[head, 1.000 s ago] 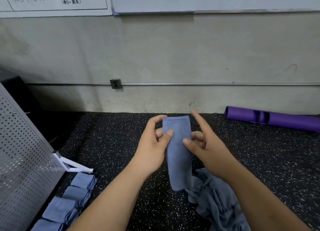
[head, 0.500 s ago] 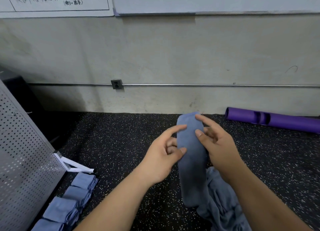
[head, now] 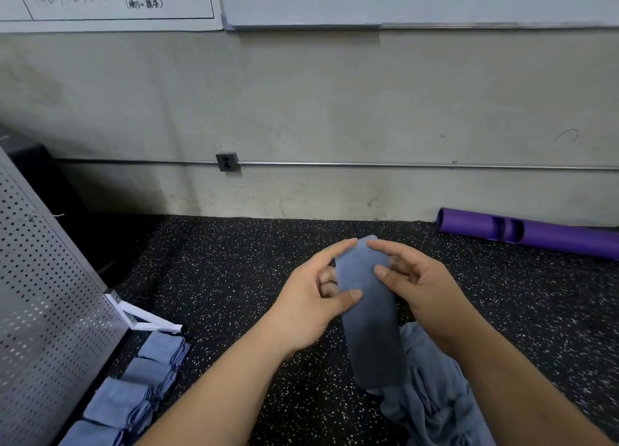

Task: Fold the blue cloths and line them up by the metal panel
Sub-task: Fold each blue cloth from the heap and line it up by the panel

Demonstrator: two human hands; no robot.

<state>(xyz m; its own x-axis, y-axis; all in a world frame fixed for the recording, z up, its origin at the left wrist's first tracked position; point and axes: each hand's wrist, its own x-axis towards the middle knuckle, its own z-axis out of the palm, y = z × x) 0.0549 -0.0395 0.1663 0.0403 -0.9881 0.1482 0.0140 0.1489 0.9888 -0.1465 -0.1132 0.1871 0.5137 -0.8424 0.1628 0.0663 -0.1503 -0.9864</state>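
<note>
A blue cloth (head: 370,325), folded into a long narrow strip, hangs in the air in front of me. My left hand (head: 308,308) pinches its left edge between thumb and fingers. My right hand (head: 422,285) grips its upper right side, fingertips at the top end. Below it a heap of loose blue cloths (head: 435,402) lies on the floor. A row of several folded blue cloths (head: 140,388) runs along the foot of the perforated metal panel (head: 43,311) at the lower left.
The floor is black speckled rubber (head: 217,278). A white bracket (head: 144,318) props the panel's foot. A purple roller (head: 536,233) lies against the grey wall at the right. A wall socket (head: 227,161) sits on a metal conduit.
The strip has swung to the right and tilted, its lower end hanging further down. Both hands moved right with it, and my fingertips have closed in at its top end.
</note>
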